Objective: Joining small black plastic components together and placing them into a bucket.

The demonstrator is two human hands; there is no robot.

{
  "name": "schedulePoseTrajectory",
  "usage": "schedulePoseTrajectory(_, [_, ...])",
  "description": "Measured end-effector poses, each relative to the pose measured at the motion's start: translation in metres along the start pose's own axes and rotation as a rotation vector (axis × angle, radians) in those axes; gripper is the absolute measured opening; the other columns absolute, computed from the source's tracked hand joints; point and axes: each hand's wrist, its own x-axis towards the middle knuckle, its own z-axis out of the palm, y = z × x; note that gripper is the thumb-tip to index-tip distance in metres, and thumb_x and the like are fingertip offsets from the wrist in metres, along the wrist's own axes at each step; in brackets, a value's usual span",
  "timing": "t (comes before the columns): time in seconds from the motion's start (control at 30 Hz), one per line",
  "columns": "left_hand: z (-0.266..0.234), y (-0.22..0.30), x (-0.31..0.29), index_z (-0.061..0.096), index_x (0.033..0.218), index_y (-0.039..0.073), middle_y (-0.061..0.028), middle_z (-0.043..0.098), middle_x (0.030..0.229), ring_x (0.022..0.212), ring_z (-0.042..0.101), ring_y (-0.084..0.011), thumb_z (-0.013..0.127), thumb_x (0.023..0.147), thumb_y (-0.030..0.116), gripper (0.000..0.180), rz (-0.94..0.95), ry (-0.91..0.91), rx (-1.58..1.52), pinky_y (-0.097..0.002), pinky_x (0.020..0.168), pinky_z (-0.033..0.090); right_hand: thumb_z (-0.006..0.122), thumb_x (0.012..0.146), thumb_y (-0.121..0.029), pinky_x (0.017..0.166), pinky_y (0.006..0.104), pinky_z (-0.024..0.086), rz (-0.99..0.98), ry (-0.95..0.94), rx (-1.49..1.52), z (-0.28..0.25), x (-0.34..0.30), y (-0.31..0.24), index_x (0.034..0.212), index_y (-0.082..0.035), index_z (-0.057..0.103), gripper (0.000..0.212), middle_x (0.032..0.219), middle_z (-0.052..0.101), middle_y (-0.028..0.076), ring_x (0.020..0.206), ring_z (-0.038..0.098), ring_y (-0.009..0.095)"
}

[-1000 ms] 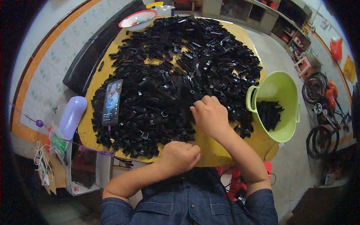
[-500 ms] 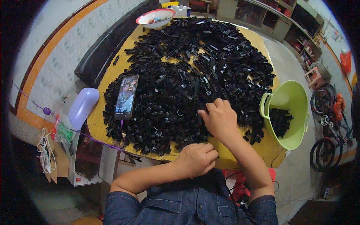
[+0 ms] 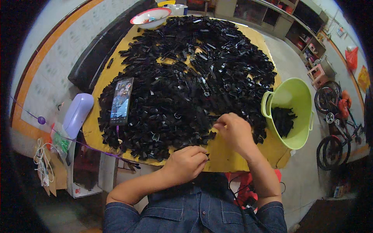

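A wide heap of small black plastic pieces (image 3: 163, 112) covers most of the yellow tabletop (image 3: 229, 163). At the near edge my left hand (image 3: 185, 165) is closed, and a dark bit of a black piece shows at its fingertips. My right hand (image 3: 237, 133) is just ahead and to the right, over the heap's near edge. Its thumb and fingers are pinched together; what they hold is too small to make out. One loose black piece (image 3: 212, 134) sits just left of those fingertips.
A green tub (image 3: 299, 128) with some black pieces stands tilted at the right edge. A phone (image 3: 122, 101) showing a video rests on the heap at left, its purple cable (image 3: 89, 144) running left. Far left are a red-rimmed bowl (image 3: 150, 19) and a lilac case (image 3: 78, 112).
My right hand has drawn back toward me from the heap, its fingers now pinched. My left hand has shifted slightly left in view, as the whole scene has.
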Motion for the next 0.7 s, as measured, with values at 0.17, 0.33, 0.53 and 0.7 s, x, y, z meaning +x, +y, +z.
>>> schedulePoseTrajectory(0.17, [0.003, 0.006, 0.001, 0.059, 0.081, 0.005, -0.0082, 0.059, 0.09, 0.082, 0.06, -0.0249, 0.063, 0.072, 0.008, 0.01, 0.0, -0.049, -0.016, -0.0319, 0.07, 0.05, 0.065, 0.077, -0.03, 0.064, 0.0377, 0.047, 0.051, 0.026, 0.027, 0.016, 0.008, -0.022, 0.08, -0.008, 0.063, 0.023, 0.078, 0.059, 0.009, 0.074, 0.059, 0.028])
schedulePoseTrajectory(0.33, [0.0, 0.006, 0.001, 0.06, 0.082, 0.004, -0.0098, 0.06, 0.094, 0.083, 0.06, -0.0261, 0.064, 0.072, 0.007, 0.011, -0.001, -0.05, -0.043, -0.0322, 0.071, 0.051, 0.067, 0.076, -0.03, 0.063, 0.0374, 0.047, 0.054, 0.021, 0.036, 0.023, 0.02, -0.021, 0.081, -0.005, 0.062, 0.026, 0.078, 0.058, 0.012, 0.07, 0.058, 0.029])
schedulePoseTrajectory(0.53, [-0.014, -0.004, 0.001, 0.062, 0.081, 0.005, -0.0113, 0.061, 0.095, 0.084, 0.061, -0.0262, 0.067, 0.068, 0.003, 0.014, -0.087, 0.112, -0.079, -0.0321, 0.073, 0.051, 0.068, 0.073, -0.007, 0.055, 0.03, 0.048, 0.148, 0.09, 0.706, 0.011, 0.003, -0.003, 0.09, -0.005, 0.054, 0.022, 0.076, 0.055, 0.007, 0.062, 0.057, 0.016])
schedulePoseTrajectory(0.7, [-0.026, -0.004, 0.01, 0.062, 0.08, 0.004, -0.0111, 0.062, 0.092, 0.08, 0.062, -0.0252, 0.07, 0.066, 0.0, 0.017, 0.001, 0.22, -0.13, -0.0317, 0.068, 0.052, 0.067, 0.077, -0.006, 0.042, 0.0215, 0.046, 0.389, -0.052, 1.423, -0.028, -0.032, -0.027, 0.105, -0.006, 0.051, 0.033, 0.08, 0.058, 0.007, 0.061, 0.06, 0.013])
